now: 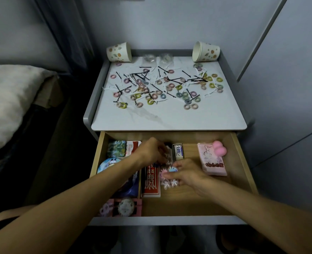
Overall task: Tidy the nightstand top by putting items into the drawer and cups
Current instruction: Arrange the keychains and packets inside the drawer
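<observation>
The wooden drawer (243, 173) of the nightstand stands pulled out, and both my hands are inside it. My left hand (151, 153) is curled over small items in the drawer's middle; what its fingertips hold is hidden. My right hand (186, 174) pinches a small pink and blue charm (170, 170) beside a red card box (151, 182). On the white nightstand top (170, 116) lie several pastel hair ties (190, 106) and black bobby pins (145, 67). Two floral paper cups, the left cup (119, 51) and the right cup (205, 51), lie tipped over at the back corners.
The drawer also holds a pink booklet (213, 162) with a pink heart-shaped piece (219, 148), a white eraser box (178, 151), packets at the left and pink items (122, 208) at the front. A bed (10, 99) is to the left, a wall panel to the right.
</observation>
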Tool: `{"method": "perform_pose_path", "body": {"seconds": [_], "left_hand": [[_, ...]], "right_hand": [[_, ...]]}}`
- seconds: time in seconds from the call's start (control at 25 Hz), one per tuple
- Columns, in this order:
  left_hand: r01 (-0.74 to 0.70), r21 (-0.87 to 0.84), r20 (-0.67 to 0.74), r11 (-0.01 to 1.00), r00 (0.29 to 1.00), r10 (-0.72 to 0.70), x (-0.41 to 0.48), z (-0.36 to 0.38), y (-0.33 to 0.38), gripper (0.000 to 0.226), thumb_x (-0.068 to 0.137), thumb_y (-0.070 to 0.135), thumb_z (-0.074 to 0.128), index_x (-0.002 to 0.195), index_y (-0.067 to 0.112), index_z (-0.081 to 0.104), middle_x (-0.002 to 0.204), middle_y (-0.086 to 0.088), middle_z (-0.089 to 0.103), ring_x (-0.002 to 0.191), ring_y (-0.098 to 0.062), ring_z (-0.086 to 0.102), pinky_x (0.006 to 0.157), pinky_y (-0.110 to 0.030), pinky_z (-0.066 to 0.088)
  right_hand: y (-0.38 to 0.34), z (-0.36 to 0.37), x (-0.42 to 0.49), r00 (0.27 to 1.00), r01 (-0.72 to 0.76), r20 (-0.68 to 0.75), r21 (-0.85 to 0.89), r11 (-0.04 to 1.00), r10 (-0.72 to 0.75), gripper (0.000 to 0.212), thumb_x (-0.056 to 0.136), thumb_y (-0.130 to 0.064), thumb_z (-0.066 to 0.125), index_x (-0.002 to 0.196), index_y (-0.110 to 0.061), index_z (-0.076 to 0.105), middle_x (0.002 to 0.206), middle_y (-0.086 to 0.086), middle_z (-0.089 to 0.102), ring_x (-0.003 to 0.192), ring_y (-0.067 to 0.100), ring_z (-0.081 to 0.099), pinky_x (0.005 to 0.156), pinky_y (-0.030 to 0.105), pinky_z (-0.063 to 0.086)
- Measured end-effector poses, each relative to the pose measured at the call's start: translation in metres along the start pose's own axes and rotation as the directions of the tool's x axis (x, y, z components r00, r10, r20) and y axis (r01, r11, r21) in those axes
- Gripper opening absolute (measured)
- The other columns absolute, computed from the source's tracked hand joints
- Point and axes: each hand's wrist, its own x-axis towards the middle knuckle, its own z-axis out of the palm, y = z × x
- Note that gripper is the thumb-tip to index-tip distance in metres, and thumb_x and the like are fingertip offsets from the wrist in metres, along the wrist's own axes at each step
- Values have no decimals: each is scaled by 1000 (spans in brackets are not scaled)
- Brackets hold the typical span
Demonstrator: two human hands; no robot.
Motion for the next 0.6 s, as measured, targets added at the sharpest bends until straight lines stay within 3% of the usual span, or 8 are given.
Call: {"method": "perform_pose_path", "body": {"seconds": [0.12, 0.4, 0.52, 0.6], "left_hand": [[31, 128, 79, 991, 996, -41, 11, 1, -9, 23, 76, 11, 80, 99, 12, 76, 91, -6, 75, 78, -15, 68, 66, -21, 50], [26, 255, 72, 967, 996, -45, 23, 2, -13, 20, 77, 17, 78, 97, 17, 77, 97, -4, 75, 92, -17, 68, 78, -27, 52], [18, 282, 58, 959, 998, -36, 25, 6, -14, 19, 78, 17, 77, 97, 18, 77, 100, -4, 74, 95, -18, 68, 79, -27, 53], [10, 294, 61, 956, 998, -29, 24, 8, -13, 17, 80, 16, 76, 97, 19, 77, 102, -5, 74, 96, -18, 67, 76, -25, 49]], "right_hand": [[8, 9, 13, 1000, -25, 2, -60, 998, 26, 21, 79, -18, 76, 84, -20, 56, 83, -5, 63, 74, 5, 62, 62, 17, 51], [13, 13, 26, 999, -5, -42, -116, 993, 0, 14, 84, -21, 73, 78, -18, 60, 76, -3, 66, 64, 6, 61, 56, 18, 51], [13, 10, 25, 999, -41, -20, -74, 996, 40, 9, 91, -17, 64, 96, -10, 60, 85, 0, 62, 78, 14, 64, 60, 18, 55], [13, 8, 26, 996, -87, -33, -70, 994, 85, 20, 95, -10, 59, 113, -4, 57, 96, 7, 62, 85, 18, 64, 63, 21, 56]]}}
